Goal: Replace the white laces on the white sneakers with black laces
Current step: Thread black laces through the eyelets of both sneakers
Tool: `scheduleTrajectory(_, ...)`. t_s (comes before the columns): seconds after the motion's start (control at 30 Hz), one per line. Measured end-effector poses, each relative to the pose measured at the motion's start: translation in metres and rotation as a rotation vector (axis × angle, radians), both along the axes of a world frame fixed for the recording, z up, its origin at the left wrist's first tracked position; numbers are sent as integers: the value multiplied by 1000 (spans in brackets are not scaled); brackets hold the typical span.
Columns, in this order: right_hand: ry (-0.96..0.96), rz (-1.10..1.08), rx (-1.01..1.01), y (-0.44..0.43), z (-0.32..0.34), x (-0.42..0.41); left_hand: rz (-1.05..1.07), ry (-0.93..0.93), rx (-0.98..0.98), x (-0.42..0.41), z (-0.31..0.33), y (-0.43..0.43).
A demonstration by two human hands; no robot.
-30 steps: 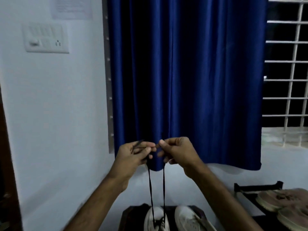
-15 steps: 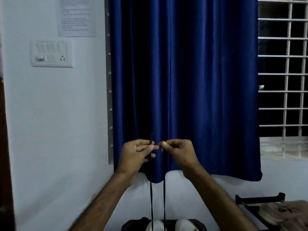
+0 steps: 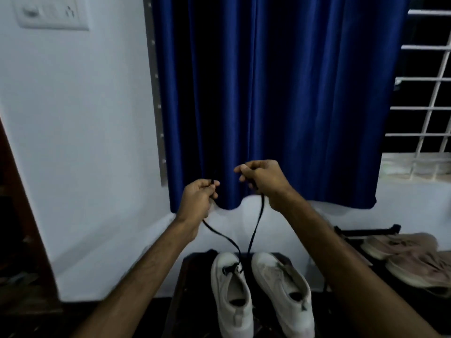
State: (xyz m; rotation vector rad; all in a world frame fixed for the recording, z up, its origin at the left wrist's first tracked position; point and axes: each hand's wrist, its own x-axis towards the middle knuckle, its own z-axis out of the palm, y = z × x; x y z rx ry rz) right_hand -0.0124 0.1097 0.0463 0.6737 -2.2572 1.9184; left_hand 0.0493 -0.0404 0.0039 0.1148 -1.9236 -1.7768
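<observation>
Two hands, left (image 3: 199, 195) and right (image 3: 263, 178), pinch black lace (image 3: 255, 230) from white sneaker (image 3: 230, 303).

blk lace (image 3: 256, 228) partly hidden in L hand (image 3: 197, 198) & R hand (image 3: 263, 181), switch plate (image 3: 51, 13) cut at top

This is a lived-in room of a home. Behind the left hand (image 3: 199, 198) and right hand (image 3: 264, 179) hangs a glossy deep-blue fabric curtain (image 3: 280, 106), covering part of a window. The window's white metal grille (image 3: 429, 93) shows above and right of the right hand, with darkness outside. Above and left of the left hand, a white plastic switch plate with a socket (image 3: 51, 12) sits on the plain white painted wall (image 3: 97, 142). Below the hands, a pair of white low-top sneakers (image 3: 231, 296) rests on a dark low stand (image 3: 192, 276). Below and right of the right hand, a black metal rack (image 3: 366, 231) carries worn pinkish-beige shoes (image 3: 400, 243).
</observation>
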Motion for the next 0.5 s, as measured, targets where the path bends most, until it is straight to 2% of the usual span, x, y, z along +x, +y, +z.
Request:
scheduleTrajectory(0.2, -12, -41, 503, 0, -101, -16, 15, -246, -263, -5, -109, 11)
scheduleTrajectory(0.3, -89, -23, 702, 3, -150, -15, 29, -305, -257, 3, -138, 19)
scheduleTrajectory(0.37, -179, 12, 628, 7, -164, -10, 15, -326, -137, 7, -148, 19)
scheduleTrajectory(0.5, -321, 67, 132, 8, -132, -8, -6, -237, 156, 3, -122, 8)
